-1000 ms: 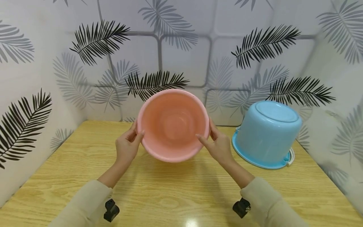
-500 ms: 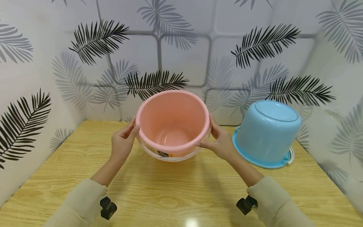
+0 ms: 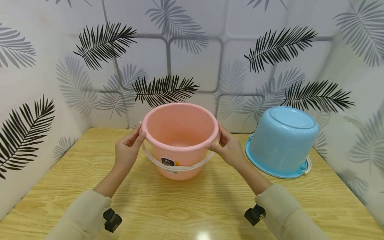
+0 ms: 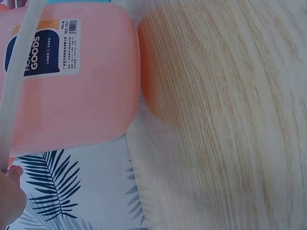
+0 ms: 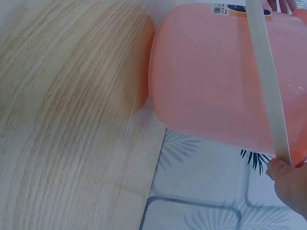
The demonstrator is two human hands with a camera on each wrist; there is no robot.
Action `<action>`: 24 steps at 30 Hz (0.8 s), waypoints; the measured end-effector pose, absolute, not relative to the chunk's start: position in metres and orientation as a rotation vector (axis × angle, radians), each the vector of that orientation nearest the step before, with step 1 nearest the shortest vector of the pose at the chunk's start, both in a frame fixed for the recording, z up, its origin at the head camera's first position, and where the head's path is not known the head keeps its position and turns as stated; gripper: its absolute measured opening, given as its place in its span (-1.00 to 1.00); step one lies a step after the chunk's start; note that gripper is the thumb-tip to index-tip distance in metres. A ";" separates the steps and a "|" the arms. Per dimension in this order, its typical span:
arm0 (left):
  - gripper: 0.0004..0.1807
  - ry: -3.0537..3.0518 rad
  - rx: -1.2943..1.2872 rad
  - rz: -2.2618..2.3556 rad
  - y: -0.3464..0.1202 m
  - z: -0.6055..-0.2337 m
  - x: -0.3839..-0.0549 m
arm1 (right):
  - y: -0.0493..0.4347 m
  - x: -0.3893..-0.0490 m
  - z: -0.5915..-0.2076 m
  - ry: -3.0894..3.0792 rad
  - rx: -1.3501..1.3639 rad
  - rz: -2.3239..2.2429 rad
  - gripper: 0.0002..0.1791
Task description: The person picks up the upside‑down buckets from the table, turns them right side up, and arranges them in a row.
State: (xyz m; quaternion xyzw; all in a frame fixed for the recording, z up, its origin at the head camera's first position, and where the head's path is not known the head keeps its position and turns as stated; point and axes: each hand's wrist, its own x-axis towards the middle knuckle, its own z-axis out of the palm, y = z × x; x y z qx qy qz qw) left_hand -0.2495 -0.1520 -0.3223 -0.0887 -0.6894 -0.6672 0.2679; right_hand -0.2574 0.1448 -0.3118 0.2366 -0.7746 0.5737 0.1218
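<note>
A pink bucket [image 3: 179, 158] stands nearly upright, mouth up, at the middle of the wooden table [image 3: 177, 213]. Its white handle [image 3: 195, 166] hangs across the front, below a dark printed label [image 3: 168, 161]. My left hand [image 3: 127, 146] grips the rim on the left side, thumb in front. On the opposite side, my right hand [image 3: 230, 148] pinches the rim near the handle's end. Both wrist views show the bucket's base close to the tabletop, with an orange reflection beside it; whether they touch I cannot tell.
A light-blue bucket [image 3: 282, 143] sits upside down to the right, its pale handle [image 3: 308, 165] at the table edge side. Behind the table rises a wall [image 3: 195, 63] with a leaf pattern. Small black devices [image 3: 112, 220] are strapped at both wrists.
The pink bucket has turned from its mouth facing me to nearly upright, and its label and handle came into view. Both hands kept hold of the rim. The blue bucket has not moved.
</note>
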 end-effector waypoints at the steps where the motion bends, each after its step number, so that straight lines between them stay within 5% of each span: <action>1: -0.65 -1.854 -0.235 -1.803 -0.153 -0.323 -0.250 | 0.144 -0.258 -0.311 -2.263 0.690 1.680 0.04; 24: -0.65 -1.775 -0.167 -1.796 -0.170 -0.330 -0.254 | 0.123 -0.283 -0.309 -2.234 0.836 1.721 0.06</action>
